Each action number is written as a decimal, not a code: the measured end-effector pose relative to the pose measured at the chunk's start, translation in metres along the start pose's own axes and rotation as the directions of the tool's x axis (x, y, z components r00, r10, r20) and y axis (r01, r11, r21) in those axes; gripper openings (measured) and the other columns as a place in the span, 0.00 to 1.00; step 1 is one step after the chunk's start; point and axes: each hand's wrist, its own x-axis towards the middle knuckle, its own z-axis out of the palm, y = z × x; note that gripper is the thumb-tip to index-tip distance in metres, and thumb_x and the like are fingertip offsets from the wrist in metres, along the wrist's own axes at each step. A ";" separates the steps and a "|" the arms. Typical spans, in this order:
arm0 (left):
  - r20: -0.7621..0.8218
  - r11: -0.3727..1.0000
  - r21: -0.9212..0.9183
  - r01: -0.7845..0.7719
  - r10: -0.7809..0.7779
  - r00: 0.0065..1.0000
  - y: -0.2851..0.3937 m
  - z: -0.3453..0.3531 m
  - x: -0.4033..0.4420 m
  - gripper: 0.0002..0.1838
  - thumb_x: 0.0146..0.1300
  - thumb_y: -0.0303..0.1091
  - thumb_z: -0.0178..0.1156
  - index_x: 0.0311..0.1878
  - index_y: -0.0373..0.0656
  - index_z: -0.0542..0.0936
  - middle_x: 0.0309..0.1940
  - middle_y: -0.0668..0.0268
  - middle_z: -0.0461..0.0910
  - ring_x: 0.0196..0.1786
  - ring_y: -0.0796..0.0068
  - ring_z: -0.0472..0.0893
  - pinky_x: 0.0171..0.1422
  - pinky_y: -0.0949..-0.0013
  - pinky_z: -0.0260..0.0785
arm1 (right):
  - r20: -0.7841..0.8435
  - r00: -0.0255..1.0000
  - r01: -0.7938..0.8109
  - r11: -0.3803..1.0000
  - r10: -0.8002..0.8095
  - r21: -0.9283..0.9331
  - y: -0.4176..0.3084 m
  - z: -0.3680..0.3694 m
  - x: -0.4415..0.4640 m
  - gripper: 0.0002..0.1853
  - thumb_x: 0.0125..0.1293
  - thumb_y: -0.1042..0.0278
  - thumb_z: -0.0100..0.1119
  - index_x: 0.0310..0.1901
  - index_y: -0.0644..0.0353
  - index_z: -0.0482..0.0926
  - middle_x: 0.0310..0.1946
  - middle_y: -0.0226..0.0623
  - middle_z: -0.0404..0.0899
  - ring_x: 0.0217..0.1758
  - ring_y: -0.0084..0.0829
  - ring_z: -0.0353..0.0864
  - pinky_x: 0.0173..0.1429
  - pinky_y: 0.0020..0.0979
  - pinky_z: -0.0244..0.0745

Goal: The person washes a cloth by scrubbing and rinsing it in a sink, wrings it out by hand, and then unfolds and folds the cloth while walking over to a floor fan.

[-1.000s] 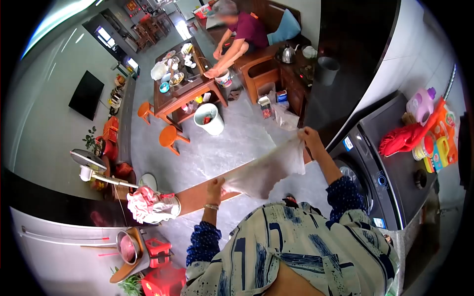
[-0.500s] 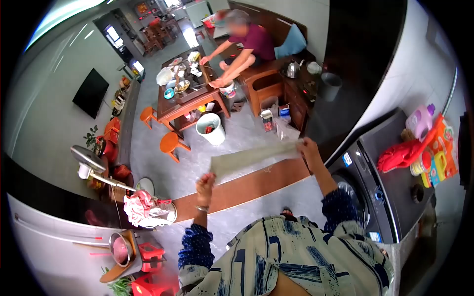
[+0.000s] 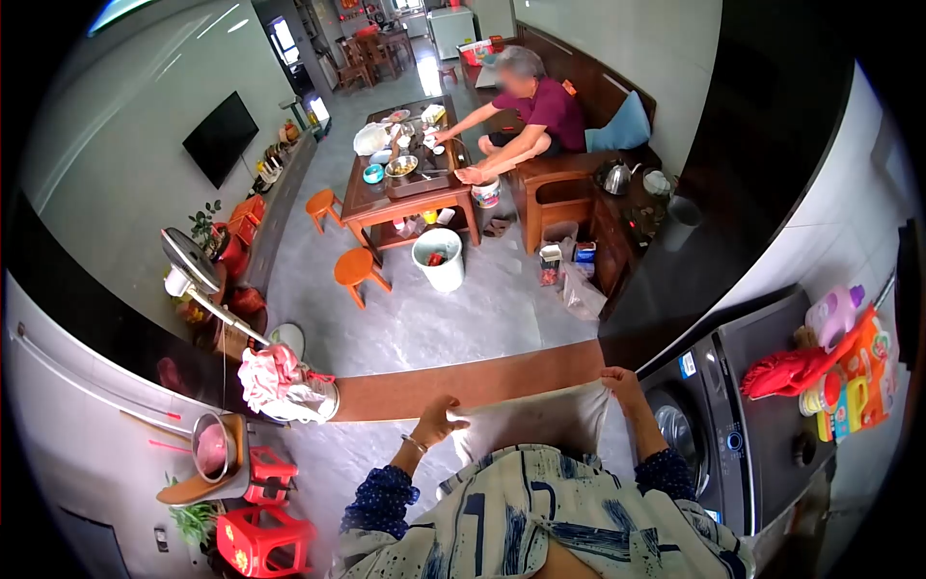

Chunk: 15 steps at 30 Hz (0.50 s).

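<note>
A pale grey-white cloth point(image 3: 540, 421) is stretched between my two hands, low in front of my patterned shirt. My left hand point(image 3: 437, 422), with a bracelet at the wrist, pinches its left corner. At the upper right corner, my right hand point(image 3: 622, 382) has its fingers closed on the cloth. The lower part of the cloth is hidden behind my shirt.
A washing machine point(image 3: 719, 415) with detergent bottles stands at right. Laundry in a basket point(image 3: 318, 396) and a fan point(image 3: 193, 265) are at left. Ahead are orange stools point(image 3: 356, 265), a white bin point(image 3: 440, 270), and a seated person point(image 3: 555, 116) at a low table point(image 3: 386, 205).
Both hands have come down and closer to my body, lowering the cloth from over the floor strip. The view has tilted and shifted. The seated person has reached an arm over the table.
</note>
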 end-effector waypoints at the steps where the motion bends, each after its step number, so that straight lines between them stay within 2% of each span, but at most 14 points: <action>1: 0.006 0.992 0.003 -0.123 0.123 0.992 -0.016 0.003 -0.002 0.22 0.49 0.35 0.69 0.46 0.40 0.75 0.38 0.61 0.78 0.43 0.65 0.77 0.46 0.67 0.70 | 0.000 1.000 0.003 1.000 -0.003 -0.002 -0.002 -0.001 -0.001 0.13 0.56 0.74 0.58 0.43 0.65 0.80 0.33 0.28 0.79 0.32 0.20 0.73 0.37 0.20 0.68; 2: 0.012 0.970 0.005 -0.243 0.242 0.970 -0.026 0.005 -0.003 0.24 0.46 0.35 0.71 0.46 0.40 0.75 0.38 0.58 0.77 0.43 0.60 0.77 0.46 0.65 0.70 | 0.055 0.998 0.024 0.997 -0.020 -0.079 -0.007 0.000 -0.007 0.15 0.54 0.73 0.60 0.44 0.66 0.79 0.36 0.31 0.79 0.37 0.23 0.75 0.42 0.23 0.69; 3: 0.091 0.926 0.321 -0.197 0.177 0.980 0.001 -0.004 -0.005 0.20 0.45 0.32 0.69 0.43 0.41 0.75 0.36 0.56 0.76 0.40 0.53 0.76 0.44 0.59 0.70 | 0.112 0.993 0.055 0.987 -0.038 -0.153 -0.013 0.002 -0.008 0.17 0.52 0.72 0.62 0.45 0.66 0.78 0.39 0.34 0.78 0.42 0.27 0.76 0.48 0.26 0.71; 4: 0.085 0.924 0.325 -0.202 0.184 0.979 0.004 -0.005 -0.005 0.20 0.45 0.32 0.69 0.43 0.41 0.75 0.36 0.56 0.76 0.40 0.53 0.76 0.44 0.59 0.70 | 0.114 0.992 0.065 0.986 -0.048 -0.153 -0.011 0.004 -0.004 0.17 0.52 0.72 0.62 0.45 0.66 0.78 0.39 0.34 0.78 0.42 0.27 0.76 0.48 0.26 0.71; 6: 0.022 0.923 0.358 -0.139 0.141 0.990 0.015 -0.005 -0.007 0.13 0.49 0.30 0.65 0.39 0.41 0.76 0.35 0.56 0.76 0.39 0.52 0.76 0.42 0.57 0.70 | 0.166 0.979 0.165 0.934 -0.117 -0.317 -0.001 0.009 -0.003 0.24 0.47 0.70 0.67 0.48 0.67 0.77 0.44 0.40 0.77 0.49 0.34 0.75 0.55 0.29 0.69; 7: -0.002 0.928 0.357 -0.104 0.112 0.994 0.026 -0.008 -0.008 0.08 0.53 0.28 0.60 0.38 0.41 0.77 0.34 0.54 0.76 0.38 0.52 0.76 0.41 0.57 0.70 | 0.150 0.983 0.147 0.942 -0.106 -0.302 0.000 0.011 -0.004 0.26 0.43 0.71 0.69 0.48 0.66 0.76 0.46 0.42 0.76 0.50 0.36 0.75 0.55 0.30 0.69; 8: -0.004 0.928 0.357 -0.108 0.117 0.993 0.018 -0.010 -0.003 0.08 0.53 0.28 0.60 0.38 0.41 0.77 0.34 0.54 0.76 0.38 0.52 0.76 0.41 0.57 0.70 | 0.149 0.983 0.152 0.941 -0.111 -0.303 -0.006 0.013 -0.004 0.26 0.43 0.71 0.69 0.48 0.66 0.76 0.46 0.42 0.76 0.50 0.36 0.75 0.55 0.30 0.69; 10: -0.095 0.945 0.294 -0.141 0.176 0.980 -0.002 -0.013 0.003 0.07 0.54 0.26 0.57 0.38 0.40 0.77 0.32 0.53 0.75 0.38 0.52 0.76 0.41 0.57 0.70 | 0.144 0.956 0.293 0.870 -0.256 -0.397 -0.014 0.015 -0.003 0.27 0.42 0.71 0.70 0.48 0.66 0.76 0.46 0.42 0.76 0.49 0.37 0.75 0.55 0.30 0.69; 12: -0.201 0.966 0.216 -0.145 0.189 0.961 0.012 -0.029 0.013 0.03 0.53 0.24 0.57 0.32 0.39 0.78 0.30 0.54 0.73 0.36 0.52 0.76 0.38 0.57 0.69 | 0.160 0.950 0.310 0.870 -0.268 -0.382 -0.026 0.015 0.000 0.27 0.42 0.70 0.69 0.48 0.65 0.75 0.46 0.44 0.76 0.49 0.38 0.75 0.55 0.31 0.69; 14: -0.224 0.910 0.409 -0.072 0.177 0.959 0.082 -0.065 0.019 0.02 0.51 0.24 0.58 0.29 0.39 0.78 0.29 0.55 0.73 0.34 0.52 0.75 0.37 0.56 0.68 | 0.211 0.887 0.460 0.750 -0.411 -0.475 -0.073 0.025 -0.017 0.26 0.43 0.70 0.68 0.47 0.65 0.73 0.45 0.47 0.75 0.49 0.42 0.76 0.55 0.32 0.69; 15: -0.242 0.882 0.460 -0.100 0.233 0.942 0.105 -0.079 0.022 0.02 0.50 0.24 0.59 0.29 0.39 0.78 0.29 0.56 0.73 0.33 0.53 0.75 0.36 0.56 0.68 | 0.216 0.823 0.559 0.687 -0.525 -0.463 -0.083 0.029 -0.019 0.23 0.44 0.74 0.66 0.45 0.64 0.72 0.41 0.49 0.74 0.47 0.47 0.74 0.52 0.35 0.70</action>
